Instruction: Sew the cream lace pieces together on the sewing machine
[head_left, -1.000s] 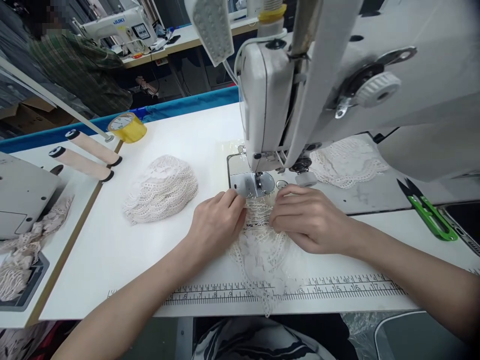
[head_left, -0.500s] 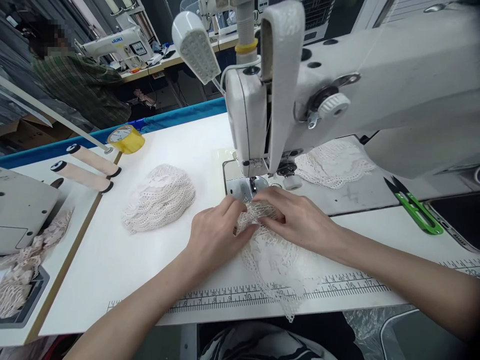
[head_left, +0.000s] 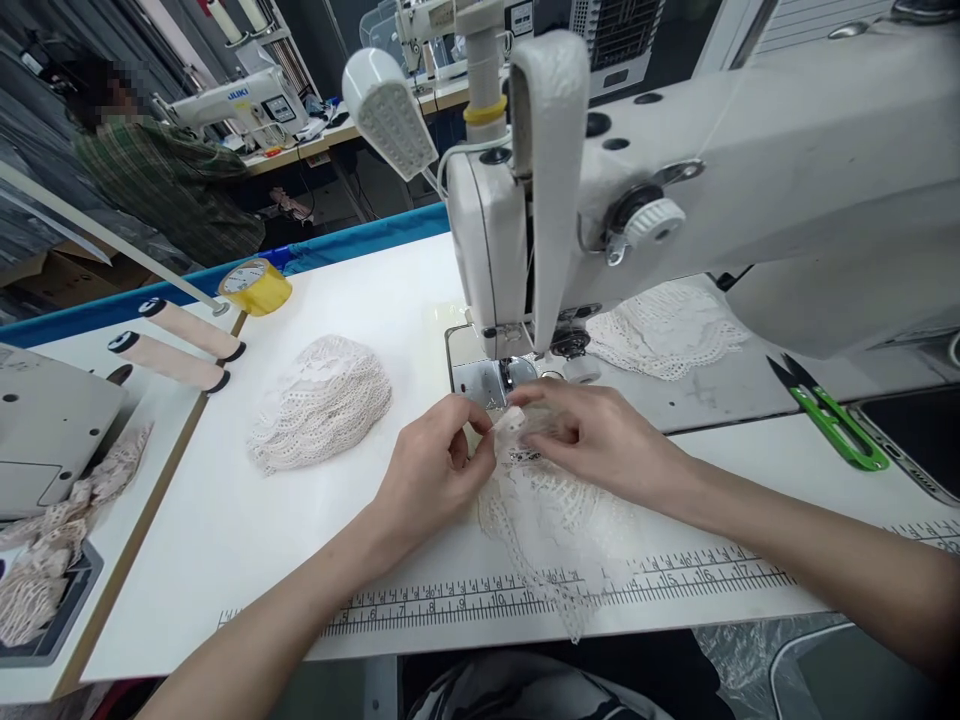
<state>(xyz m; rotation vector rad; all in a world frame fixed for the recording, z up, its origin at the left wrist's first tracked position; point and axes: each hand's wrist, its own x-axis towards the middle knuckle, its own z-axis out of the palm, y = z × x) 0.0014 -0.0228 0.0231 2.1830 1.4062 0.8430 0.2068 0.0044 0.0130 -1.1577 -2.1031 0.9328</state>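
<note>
Lace piece (head_left: 544,515) lies at the middle of the frame, its upper end bunched between the two hands just in front of the presser foot (head_left: 507,374), the rest spread below them on the white tabletop (head_left: 195,550). The left hand (head_left: 442,455) pinches the lace's left edge between thumb and forefinger, the other fingers curled. The right hand (head_left: 596,425) grasps the bunched part from the right, thumb below and forefinger above, its fingertips near the foot; its lower fingers are partly hidden.

From the hands the lace trails down over the printed ruler (head_left: 465,602), its pointed tip reaching the table's front edge at the lower middle. At left, white surface stretches between the left forearm and the lace pile (head_left: 322,405), which sits well apart from the left hand. The sewing machine (head_left: 495,240) bounds the space above the hands. Beyond the right hand, folded lace (head_left: 667,330) lies under the machine's arm, and green snips (head_left: 836,415) rest beside a phone (head_left: 911,435) near the right edge of the frame.
</note>
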